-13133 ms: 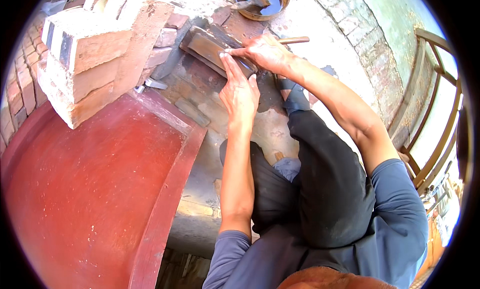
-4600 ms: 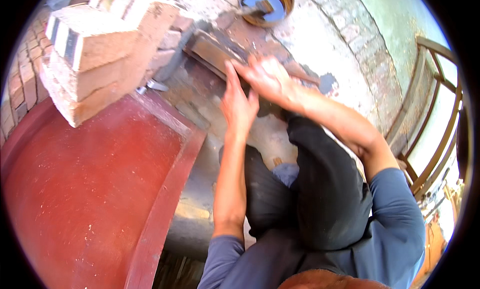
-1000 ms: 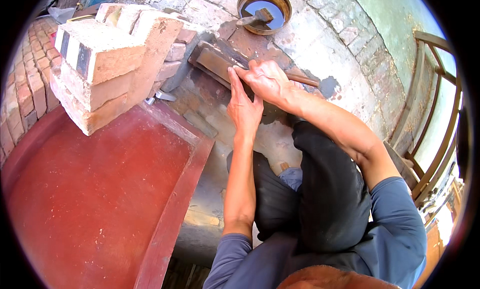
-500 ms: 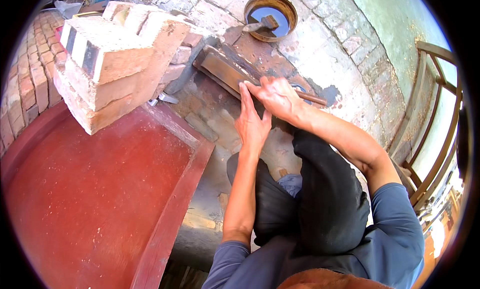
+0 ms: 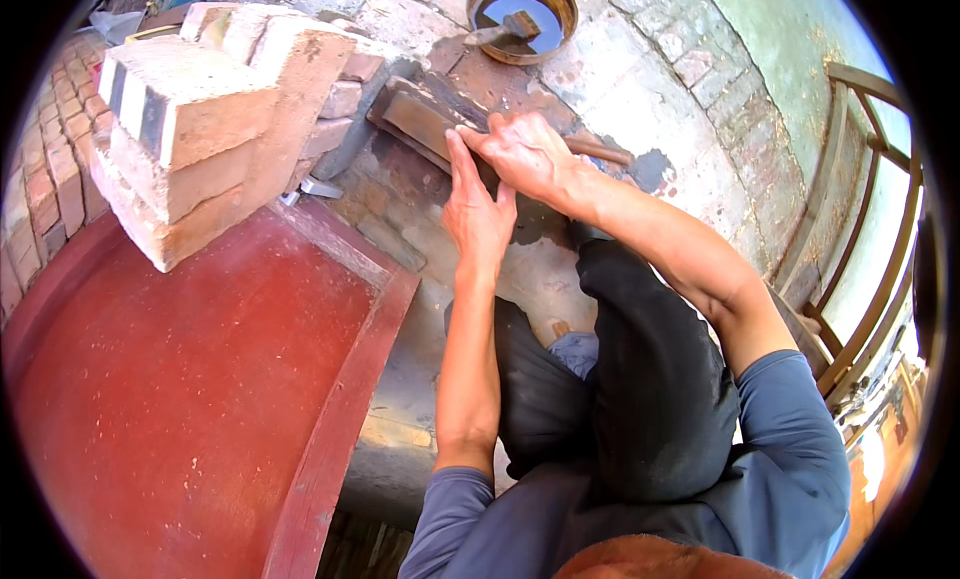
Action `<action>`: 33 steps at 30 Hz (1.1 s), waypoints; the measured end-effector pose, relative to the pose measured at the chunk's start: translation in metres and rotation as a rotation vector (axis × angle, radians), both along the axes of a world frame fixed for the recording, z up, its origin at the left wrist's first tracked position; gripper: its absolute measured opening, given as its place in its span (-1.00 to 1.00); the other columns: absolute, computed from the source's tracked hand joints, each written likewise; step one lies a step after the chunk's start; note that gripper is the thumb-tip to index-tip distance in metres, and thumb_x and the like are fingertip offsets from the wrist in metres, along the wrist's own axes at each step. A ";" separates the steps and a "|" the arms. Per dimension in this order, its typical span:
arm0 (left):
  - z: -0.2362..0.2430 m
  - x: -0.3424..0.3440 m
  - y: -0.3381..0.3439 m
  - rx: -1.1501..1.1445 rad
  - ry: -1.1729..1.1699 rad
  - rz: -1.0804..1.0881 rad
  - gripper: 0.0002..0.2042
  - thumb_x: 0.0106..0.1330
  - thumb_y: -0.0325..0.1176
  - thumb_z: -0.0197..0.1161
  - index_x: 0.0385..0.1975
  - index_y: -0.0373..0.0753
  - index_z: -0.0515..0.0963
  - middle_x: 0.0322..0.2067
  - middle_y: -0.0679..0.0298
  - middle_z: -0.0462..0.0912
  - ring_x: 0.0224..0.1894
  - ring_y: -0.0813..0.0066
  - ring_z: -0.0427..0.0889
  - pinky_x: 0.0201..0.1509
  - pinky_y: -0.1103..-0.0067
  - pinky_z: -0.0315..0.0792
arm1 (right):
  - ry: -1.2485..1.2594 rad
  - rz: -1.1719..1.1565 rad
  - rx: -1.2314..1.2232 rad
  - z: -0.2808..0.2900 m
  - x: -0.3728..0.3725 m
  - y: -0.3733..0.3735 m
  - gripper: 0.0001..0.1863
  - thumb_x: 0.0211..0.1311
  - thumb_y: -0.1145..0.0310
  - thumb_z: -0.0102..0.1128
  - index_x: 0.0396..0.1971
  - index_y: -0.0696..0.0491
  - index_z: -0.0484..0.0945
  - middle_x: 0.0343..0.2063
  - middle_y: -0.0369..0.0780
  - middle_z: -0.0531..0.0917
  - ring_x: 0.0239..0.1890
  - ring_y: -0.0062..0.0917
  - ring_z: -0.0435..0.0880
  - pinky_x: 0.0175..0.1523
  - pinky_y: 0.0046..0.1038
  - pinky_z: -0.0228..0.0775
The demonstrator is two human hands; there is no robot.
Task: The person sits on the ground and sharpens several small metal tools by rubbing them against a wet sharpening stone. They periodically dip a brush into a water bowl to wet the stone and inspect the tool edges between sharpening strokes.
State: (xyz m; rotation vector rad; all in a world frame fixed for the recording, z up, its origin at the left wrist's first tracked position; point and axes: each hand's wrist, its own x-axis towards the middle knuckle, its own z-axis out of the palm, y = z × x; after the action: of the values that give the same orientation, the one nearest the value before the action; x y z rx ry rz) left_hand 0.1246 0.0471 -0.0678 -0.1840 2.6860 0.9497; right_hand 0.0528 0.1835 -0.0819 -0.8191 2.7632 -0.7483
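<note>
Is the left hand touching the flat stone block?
Touching. The head view shows the left hand lying flat, fingers stretched onto the stone block, no gap visible.

Red-brown bricks [image 5: 200, 129] with pale mortar, a dark-red floor [image 5: 180, 399], blue sleeves [image 5: 790, 449], black trousers [image 5: 640, 379].

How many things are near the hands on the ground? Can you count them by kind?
Flat brown rectangular sharpening stone under the left hand and right hand: 1
Round rusty metal bowl of water: 1
Stack of red and whitish bricks: 1
Brown wooden handle by the right hand: 1
Hands: 2
Total: 6
</note>
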 end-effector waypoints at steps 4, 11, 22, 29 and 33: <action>-0.006 0.017 0.000 0.003 -0.015 -0.032 0.02 0.31 -0.27 0.45 0.68 -0.23 -0.10 0.53 -0.14 0.33 0.31 -0.28 0.59 0.24 0.09 0.58 | 0.017 0.042 0.130 -0.006 0.025 0.010 -0.47 0.31 0.36 0.22 0.30 -0.03 0.64 -0.44 -0.04 0.66 -0.42 -0.16 0.77 -0.44 -0.19 0.57; 0.001 0.005 -0.006 -0.008 -0.034 -0.006 0.03 0.26 -0.28 0.45 0.68 -0.24 -0.08 0.50 -0.17 0.37 0.29 -0.28 0.60 0.23 0.10 0.59 | -0.085 -0.020 -0.011 -0.013 0.015 0.000 -0.48 0.32 0.36 0.23 0.30 -0.03 0.64 -0.40 0.01 0.67 -0.41 -0.11 0.77 -0.40 -0.16 0.59; 0.006 0.005 -0.001 0.017 -0.181 0.017 0.03 0.27 -0.28 0.46 0.68 -0.23 -0.06 0.49 -0.17 0.37 0.32 -0.29 0.57 0.29 0.11 0.56 | 0.037 -0.023 -0.021 -0.003 0.018 0.006 -0.64 0.30 0.35 0.24 0.06 0.08 0.69 -0.47 0.01 0.68 -0.47 -0.13 0.77 -0.43 -0.15 0.60; -0.012 0.002 -0.004 -0.010 0.043 0.029 0.07 0.24 -0.27 0.49 0.69 -0.17 -0.09 0.49 -0.14 0.39 0.31 -0.26 0.60 0.25 0.10 0.57 | 0.116 -0.026 -0.101 -0.003 0.007 -0.006 -0.71 0.28 0.38 0.27 -0.04 0.14 0.65 -0.50 -0.02 0.66 -0.49 -0.16 0.75 -0.48 -0.18 0.55; -0.004 0.022 0.003 0.019 -0.015 0.014 0.06 0.26 -0.28 0.46 0.70 -0.14 -0.10 0.49 -0.13 0.40 0.33 -0.27 0.57 0.29 0.11 0.56 | 0.066 -0.038 0.033 0.000 0.036 0.006 -0.70 0.34 0.37 0.22 0.01 0.13 0.66 -0.51 -0.02 0.64 -0.48 -0.12 0.76 -0.47 -0.16 0.59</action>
State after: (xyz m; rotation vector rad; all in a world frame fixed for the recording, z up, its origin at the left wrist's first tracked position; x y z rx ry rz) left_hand 0.1465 0.0499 -0.0720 -0.2051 2.6644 0.9740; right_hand 0.0889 0.1892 -0.0815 -0.8015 2.8488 -0.6930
